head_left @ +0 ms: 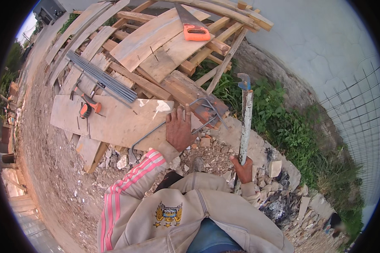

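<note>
My left hand (179,128) lies with its fingers stretched out over a bent steel rod (150,133), on the right part of a wooden board (114,126). The rod's near end curves down past the board's edge. On the far side of the hand is an angular steel loop (204,100); whether it is one piece with the rod I cannot tell. In my right hand (243,169) is the lower end of a long white pipe-handled bar (245,122), with the fingers wrapped round it. A blue hooked head (243,81) tops the bar, which stands roughly upright.
A handsaw (196,33) with an orange handle rests on the stacked planks ahead. Left lie a bundle of grey rods (103,78), an orange-and-black tape measure (85,111) and a hammer-like tool (77,86). Rubble (278,185), green plants (278,114) and wire mesh (359,101) line the right.
</note>
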A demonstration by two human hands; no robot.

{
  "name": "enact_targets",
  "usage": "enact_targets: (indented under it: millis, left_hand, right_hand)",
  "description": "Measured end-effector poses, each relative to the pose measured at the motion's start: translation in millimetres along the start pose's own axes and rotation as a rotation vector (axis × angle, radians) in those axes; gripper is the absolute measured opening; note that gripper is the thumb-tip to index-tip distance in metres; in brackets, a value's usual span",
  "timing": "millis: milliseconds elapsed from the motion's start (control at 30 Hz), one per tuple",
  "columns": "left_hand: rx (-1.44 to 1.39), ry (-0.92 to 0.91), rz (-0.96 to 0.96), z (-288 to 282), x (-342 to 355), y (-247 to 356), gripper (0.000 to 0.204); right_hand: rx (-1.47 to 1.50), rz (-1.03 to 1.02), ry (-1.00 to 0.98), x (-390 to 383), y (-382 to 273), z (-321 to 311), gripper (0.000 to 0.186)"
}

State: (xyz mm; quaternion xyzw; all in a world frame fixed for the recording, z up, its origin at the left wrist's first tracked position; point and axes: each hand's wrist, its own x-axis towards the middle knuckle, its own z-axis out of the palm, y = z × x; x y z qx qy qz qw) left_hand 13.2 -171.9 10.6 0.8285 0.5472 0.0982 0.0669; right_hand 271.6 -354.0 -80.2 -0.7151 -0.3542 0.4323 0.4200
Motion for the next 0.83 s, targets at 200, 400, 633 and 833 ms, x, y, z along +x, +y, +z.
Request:
enact_targets:
  millis: [200, 400, 633, 833]
  left_hand:
    - [-0.117, 0.082, 0.061, 1, -6, -13, 0.098]
    - [-0.085, 0.346, -0.159, -48, -60, -84, 0.061]
    - [-0.685, 0.235, -0.785, -12, -188, -138, 0.044]
    - [-1.366, 0.450, -1.076, 42, -186, -143, 0.054]
  right_hand:
    - [0.009, -0.005, 0.003, 6, -5, 15, 0.030]
    - [-0.007, 0.049, 0.028, -6, -21, 20, 0.032]
    - [0.043, 0.069, 0.053, -12, -23, 21, 0.032]
    - [0.123, 0.049, 0.068, 4, -18, 31, 0.031]
